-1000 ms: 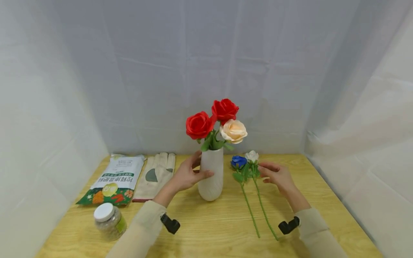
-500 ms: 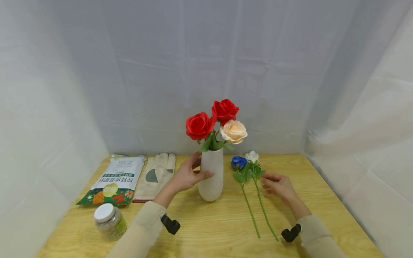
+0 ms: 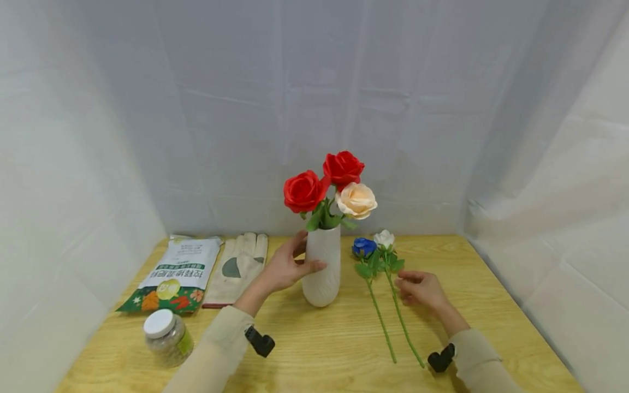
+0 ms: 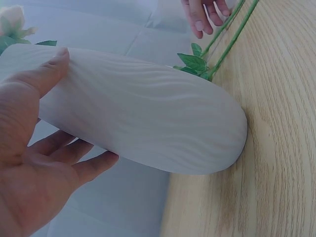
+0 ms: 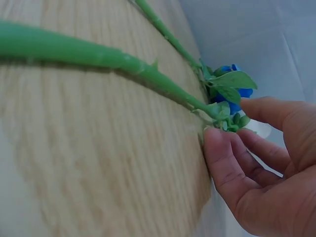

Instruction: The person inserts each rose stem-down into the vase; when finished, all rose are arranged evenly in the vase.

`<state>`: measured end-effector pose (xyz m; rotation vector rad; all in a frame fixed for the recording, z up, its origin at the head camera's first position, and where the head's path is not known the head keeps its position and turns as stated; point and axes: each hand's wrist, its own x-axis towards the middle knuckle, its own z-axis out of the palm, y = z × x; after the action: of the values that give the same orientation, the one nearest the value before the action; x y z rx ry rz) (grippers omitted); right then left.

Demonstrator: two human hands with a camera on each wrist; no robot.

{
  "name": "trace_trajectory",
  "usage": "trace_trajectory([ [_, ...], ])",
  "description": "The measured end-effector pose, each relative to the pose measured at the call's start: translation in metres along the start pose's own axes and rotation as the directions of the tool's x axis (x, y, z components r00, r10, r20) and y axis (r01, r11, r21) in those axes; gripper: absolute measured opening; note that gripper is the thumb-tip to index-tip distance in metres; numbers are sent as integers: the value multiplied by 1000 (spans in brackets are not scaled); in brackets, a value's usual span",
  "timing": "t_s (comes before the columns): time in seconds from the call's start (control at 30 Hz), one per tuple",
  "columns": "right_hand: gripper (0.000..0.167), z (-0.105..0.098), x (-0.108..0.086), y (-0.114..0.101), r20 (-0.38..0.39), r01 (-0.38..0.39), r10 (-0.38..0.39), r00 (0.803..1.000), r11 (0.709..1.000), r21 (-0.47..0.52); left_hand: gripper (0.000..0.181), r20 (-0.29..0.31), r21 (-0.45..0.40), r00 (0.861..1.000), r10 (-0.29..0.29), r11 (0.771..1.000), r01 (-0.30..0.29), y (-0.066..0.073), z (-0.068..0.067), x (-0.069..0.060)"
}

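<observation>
rose arrangement, seemingly over half done.
your left hand [image 3: 287, 266] is grasping the upright white vase [image 3: 324, 284], where two red roses [image 3: 304, 191] and a peach rose [image 3: 356, 201] are standing; your right hand [image 3: 423, 289], relaxed and holding nothing, is hovering beside the white rose [image 3: 384, 239], which is lying on the table [image 3: 285, 344] with the blue rose [image 3: 364, 246], both apparently left to insert.

Both pale beige sleeves [image 3: 211, 349] have a small, angular black wrist camera [image 3: 259, 341] jutting out beside the cuff [image 3: 233, 324].
</observation>
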<state>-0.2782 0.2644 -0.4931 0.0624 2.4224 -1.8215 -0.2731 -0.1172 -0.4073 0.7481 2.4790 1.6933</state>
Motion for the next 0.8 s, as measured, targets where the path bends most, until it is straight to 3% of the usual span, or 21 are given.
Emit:
trace_trajectory([
  [0.53, 51, 10, 1, 0, 11, 21, -19, 1000, 972, -235, 100, -11, 22, 1000, -17, 1000, 17, 4, 4, -1],
  [0.8, 45, 11, 1, -9, 29, 30, -23, 999, 956, -293, 101, -24, 37, 999, -25, 999, 26, 5, 4, 0],
])
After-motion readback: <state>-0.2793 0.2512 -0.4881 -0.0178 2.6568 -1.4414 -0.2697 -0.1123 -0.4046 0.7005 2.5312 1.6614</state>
